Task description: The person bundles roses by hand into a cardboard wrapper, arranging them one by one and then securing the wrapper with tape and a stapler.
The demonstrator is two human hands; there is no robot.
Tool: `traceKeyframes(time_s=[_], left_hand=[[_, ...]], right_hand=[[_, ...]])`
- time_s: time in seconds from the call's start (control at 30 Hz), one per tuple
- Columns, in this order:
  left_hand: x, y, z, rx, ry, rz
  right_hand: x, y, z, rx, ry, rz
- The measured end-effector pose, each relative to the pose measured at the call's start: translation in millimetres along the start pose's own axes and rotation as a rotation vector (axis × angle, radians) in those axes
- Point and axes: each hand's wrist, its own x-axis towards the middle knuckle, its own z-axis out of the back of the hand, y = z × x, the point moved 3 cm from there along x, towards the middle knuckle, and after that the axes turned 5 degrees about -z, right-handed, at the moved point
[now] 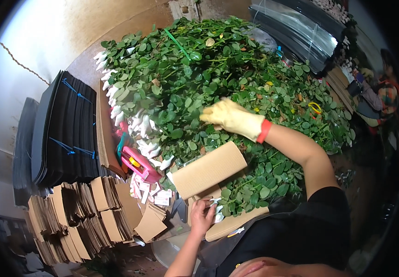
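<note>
Leafy green rose stems [220, 59] lie in a large heap across the work table, many of their heads wrapped in white netting sleeves [116, 112] at the left side. My right hand [232, 119], in a yellow rubber glove with a red cuff, hovers over or touches the heap's leaves; its fingertips are partly hidden. Bare, my left hand [203, 214] has its fingertips on a white-sleeved flower head [217, 217] at the front edge. The stems there lie on corrugated cardboard [235, 223], and a raised flap of it [210, 169] stands behind them.
Cut cardboard pieces [81, 218] are stacked at the lower left, below black sheets tied with blue string [68, 131]. A pink tape dispenser [140, 164] stands near printed labels [163, 197]. Clear plastic sleeves [299, 31] lie at the upper right. Another person [384, 97] is at the far right.
</note>
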Motion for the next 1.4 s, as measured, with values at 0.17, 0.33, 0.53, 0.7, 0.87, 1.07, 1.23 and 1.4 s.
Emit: traceKeyframes(time_s=[0.17, 0.33, 0.53, 0.7, 0.87, 1.07, 1.23, 1.4], left_hand=[[-2, 1, 0, -0.039, 0.030, 0.097], [3, -1, 1, -0.063, 0.024, -0.006], [0, 3, -2, -0.058, -0.004, 0.028], [0, 1, 0, -0.049, 0.020, 0.055], [2, 1, 1, -0.051, 0.033, 0.061], [-2, 6, -1, -0.101, 0.042, 0.077], [-5, 8, -3, -0.102, 0.034, 0.102], [-3, 6, -3, -0.062, 0.018, 0.076]], right_hand=[[64, -55, -57, -0.535, -0.080, -0.241], [79, -66, -108, -0.393, 0.391, -0.364], [2, -38, -107, -0.374, 0.502, -0.290], [12, -91, -31, 0.284, 0.385, -0.189], [117, -83, 38, -0.083, -0.509, 0.100], [224, -106, 22, -0.574, -0.243, -0.339], [193, -90, 18, -0.603, -0.082, -0.259], [133, -60, 42, -0.658, -0.169, -0.308]])
